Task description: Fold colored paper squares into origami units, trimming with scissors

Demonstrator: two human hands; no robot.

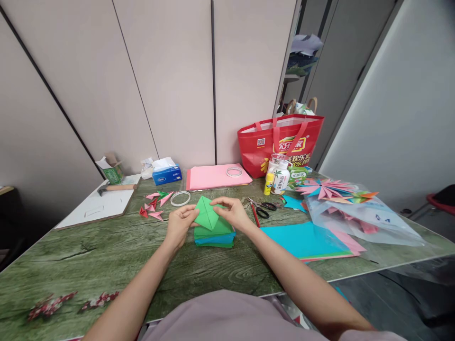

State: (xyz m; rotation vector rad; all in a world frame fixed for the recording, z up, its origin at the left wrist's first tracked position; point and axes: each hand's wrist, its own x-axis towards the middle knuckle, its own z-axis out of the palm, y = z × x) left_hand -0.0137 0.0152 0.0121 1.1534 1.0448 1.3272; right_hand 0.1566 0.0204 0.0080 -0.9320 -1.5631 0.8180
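Note:
A green folded paper [206,214], pointed at top and bottom with a crease down its middle, is held up between my two hands. My left hand [179,225] pinches its left edge. On its upper right edge are the closed fingers of my right hand [232,212]. Directly below and behind it lies a stack of green and blue paper [214,239] on the green wood-patterned table [142,265]. The stack's upper part is partly hidden by the held paper and my fingers.
Small folded pieces [153,206] and a tape roll [180,199] lie left. Behind are pink sheets [213,176], a tissue box [167,175] and a red bag [254,154]. Scissors [263,209], a glue stick [268,184], blue sheets [305,237] and a plastic bag [384,226] are right.

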